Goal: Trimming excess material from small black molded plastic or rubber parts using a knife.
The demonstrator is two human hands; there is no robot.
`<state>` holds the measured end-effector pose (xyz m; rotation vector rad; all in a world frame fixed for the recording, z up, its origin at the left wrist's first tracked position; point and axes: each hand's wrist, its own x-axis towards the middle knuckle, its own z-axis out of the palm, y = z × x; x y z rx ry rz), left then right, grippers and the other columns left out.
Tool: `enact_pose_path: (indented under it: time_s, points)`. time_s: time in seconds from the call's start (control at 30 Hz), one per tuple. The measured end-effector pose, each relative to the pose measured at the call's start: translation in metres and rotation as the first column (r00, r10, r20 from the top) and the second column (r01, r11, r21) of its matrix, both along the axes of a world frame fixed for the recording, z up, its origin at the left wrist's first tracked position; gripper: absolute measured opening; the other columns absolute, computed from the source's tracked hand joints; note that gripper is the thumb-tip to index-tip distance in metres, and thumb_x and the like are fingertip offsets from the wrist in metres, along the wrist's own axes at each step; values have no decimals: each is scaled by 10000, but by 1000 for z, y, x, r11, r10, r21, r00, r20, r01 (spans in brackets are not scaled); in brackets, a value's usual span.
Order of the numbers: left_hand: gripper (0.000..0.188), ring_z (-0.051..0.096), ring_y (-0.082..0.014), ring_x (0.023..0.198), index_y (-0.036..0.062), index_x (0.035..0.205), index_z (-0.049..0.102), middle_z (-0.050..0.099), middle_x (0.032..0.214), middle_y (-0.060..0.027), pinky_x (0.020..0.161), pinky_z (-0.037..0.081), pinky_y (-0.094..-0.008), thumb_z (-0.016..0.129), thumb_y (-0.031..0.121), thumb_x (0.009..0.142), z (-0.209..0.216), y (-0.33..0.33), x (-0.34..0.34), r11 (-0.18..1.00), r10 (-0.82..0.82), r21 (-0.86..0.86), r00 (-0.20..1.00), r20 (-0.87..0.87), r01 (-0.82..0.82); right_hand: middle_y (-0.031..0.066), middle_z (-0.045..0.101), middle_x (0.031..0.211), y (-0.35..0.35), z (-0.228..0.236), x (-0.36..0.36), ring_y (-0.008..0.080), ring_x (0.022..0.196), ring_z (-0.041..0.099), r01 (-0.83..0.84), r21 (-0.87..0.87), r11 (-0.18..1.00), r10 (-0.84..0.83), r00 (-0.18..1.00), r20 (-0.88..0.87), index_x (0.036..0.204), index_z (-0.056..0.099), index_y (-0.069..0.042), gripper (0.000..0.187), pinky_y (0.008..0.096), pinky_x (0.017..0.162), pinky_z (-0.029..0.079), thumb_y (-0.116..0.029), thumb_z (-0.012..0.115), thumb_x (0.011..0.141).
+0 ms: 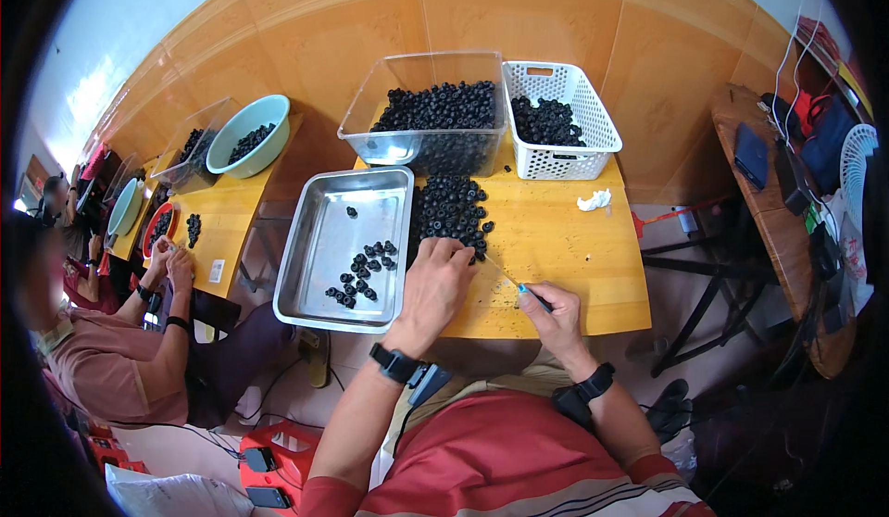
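My left hand [433, 285] is closed in a pinch at the near edge of a pile of small black ring-like parts [449, 207] on the yellow table. What its fingertips hold is mostly hidden. In my right hand [558, 322] is a thin pointed hand tool [534, 296] with a dark handle and a blue collar. Its slender shaft slants up and left toward my left fingertips. Left of the pile, a shallow metal tray [315, 230] holds loose black parts, mostly in its lower right half.
Behind the pile stand a clear plastic bin [370, 151] and a white perforated basket [560, 167], both with black parts. White crumpled tissue [594, 200] lies at right. A co-worker [120, 359] sits left at another table [218, 230]. A brown side table [769, 202] holds cables.
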<state>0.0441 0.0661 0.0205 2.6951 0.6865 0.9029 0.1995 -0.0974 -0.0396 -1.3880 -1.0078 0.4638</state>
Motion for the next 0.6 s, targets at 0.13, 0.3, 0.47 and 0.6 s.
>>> enact_pose_path:
  time_s: [0.13,0.3,0.47,0.6]
  points:
    - [277,563,-314,1072,49,1090,758,648,1089,-94,921,502,-410,750,136,827,-12,9,15,991,35,133,982,-185,-11,61,649,755,-1,3,-2,112,686,561,16,1,1000,-16,1000,-2,1001,751,52,311,284,623,437,-258,756,970]
    - [267,545,-294,1061,80,1076,767,611,1065,-75,912,484,-409,712,122,818,-22,14,20,984,39,176,969,-244,5,42,673,801,-4,6,0,91,742,577,0,-23,1000,1,1000,7,1023,747,60,271,260,660,452,-207,746,972]
    - [170,546,-284,1046,106,958,749,613,1045,-68,930,458,-424,723,239,856,-27,10,27,982,50,187,972,-227,-7,58,669,779,-4,3,0,103,716,579,10,-15,1000,-10,1000,-3,1017,752,53,292,271,639,447,-235,752,970]
    - [182,549,-285,1043,109,982,751,616,1037,-68,934,453,-431,720,240,860,-26,6,32,978,19,209,983,-184,20,74,665,759,-3,4,1,119,690,581,20,13,1000,-20,1000,1,1005,753,50,318,283,622,445,-266,755,971]
